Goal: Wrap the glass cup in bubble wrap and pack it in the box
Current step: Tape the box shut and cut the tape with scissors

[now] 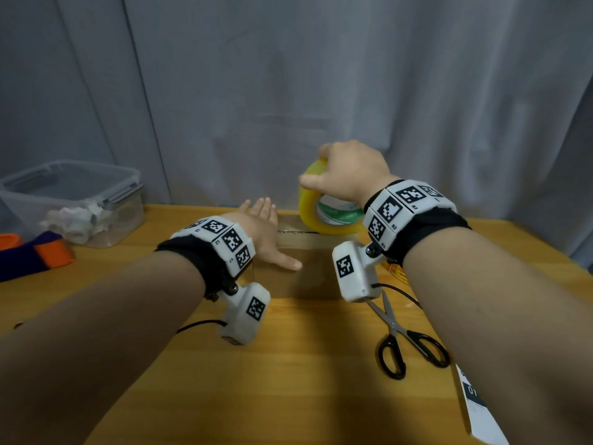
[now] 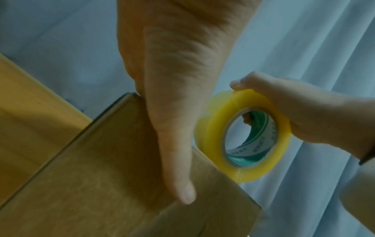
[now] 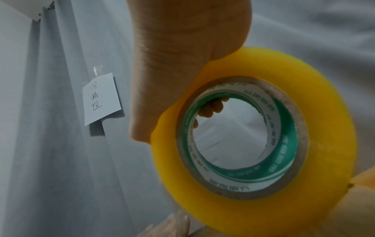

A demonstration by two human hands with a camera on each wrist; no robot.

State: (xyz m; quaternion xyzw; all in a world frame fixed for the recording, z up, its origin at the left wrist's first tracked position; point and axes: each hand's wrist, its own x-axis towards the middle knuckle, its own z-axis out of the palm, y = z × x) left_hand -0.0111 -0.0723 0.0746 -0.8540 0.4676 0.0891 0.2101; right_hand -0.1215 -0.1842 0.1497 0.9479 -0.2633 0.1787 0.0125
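A closed brown cardboard box [image 1: 314, 268] [image 2: 101, 176] sits on the wooden table [image 1: 288, 380]. My left hand [image 1: 269, 232] [image 2: 172, 112] lies flat on the box top, fingers straight, thumb spread toward me. My right hand [image 1: 349, 171] [image 2: 304, 109] [image 3: 172, 64] grips a yellow roll of packing tape [image 1: 308, 207] [image 2: 207, 133] [image 3: 233, 213] from above. The roll stands upright on the box's far right edge. Fingertips show inside the roll's core. No glass cup or bubble wrap is in view.
Black-handled scissors [image 1: 398, 338] lie shut on the table right of the box. A lidded clear plastic container [image 1: 73, 200] and an orange and purple cloth item [image 1: 35, 255] are at the far left. A printed card [image 1: 478, 409] overhangs the right edge. A grey curtain [image 1: 321, 75] hangs behind.
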